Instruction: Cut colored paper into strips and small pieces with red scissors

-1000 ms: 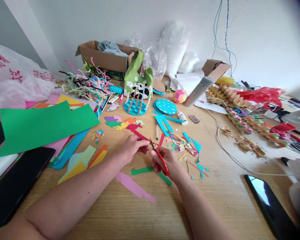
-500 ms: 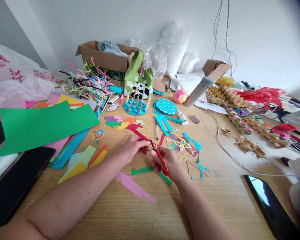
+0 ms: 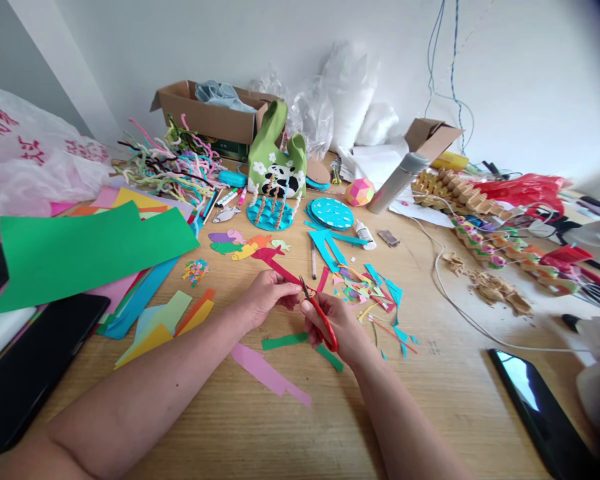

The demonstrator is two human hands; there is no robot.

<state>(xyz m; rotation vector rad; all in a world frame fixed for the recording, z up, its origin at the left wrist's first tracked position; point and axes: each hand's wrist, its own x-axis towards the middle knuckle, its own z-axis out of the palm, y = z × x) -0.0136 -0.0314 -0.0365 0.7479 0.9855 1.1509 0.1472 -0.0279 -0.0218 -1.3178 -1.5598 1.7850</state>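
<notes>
A strip of red paper [image 3: 281, 269] is pinched between the thumb and fingers of my left hand [image 3: 270, 295]. My right hand [image 3: 333, 321] is closed round red-handled scissors [image 3: 326, 327], whose blades lie at the strip's near end, by my left fingertips. Beyond the hands lie several coloured paper fish [image 3: 245, 248]. Green paper strips [image 3: 284, 342] and a pink paper piece [image 3: 267, 371] rest on the table below my hands. To the right is a scatter of paper scraps [image 3: 363, 288].
At left, a large green sheet [image 3: 95, 250] tops stacked coloured paper beside a black device [image 3: 45, 373]. A phone [image 3: 535, 407] lies at right, near a white cable [image 3: 445, 293]. Farther back stand a grey bottle [image 3: 400, 181], a green panda bag [image 3: 277, 160] and a cardboard box [image 3: 210, 113].
Almost nothing differs. Both hands keep their place, with the scissors and the red strip held as before.
</notes>
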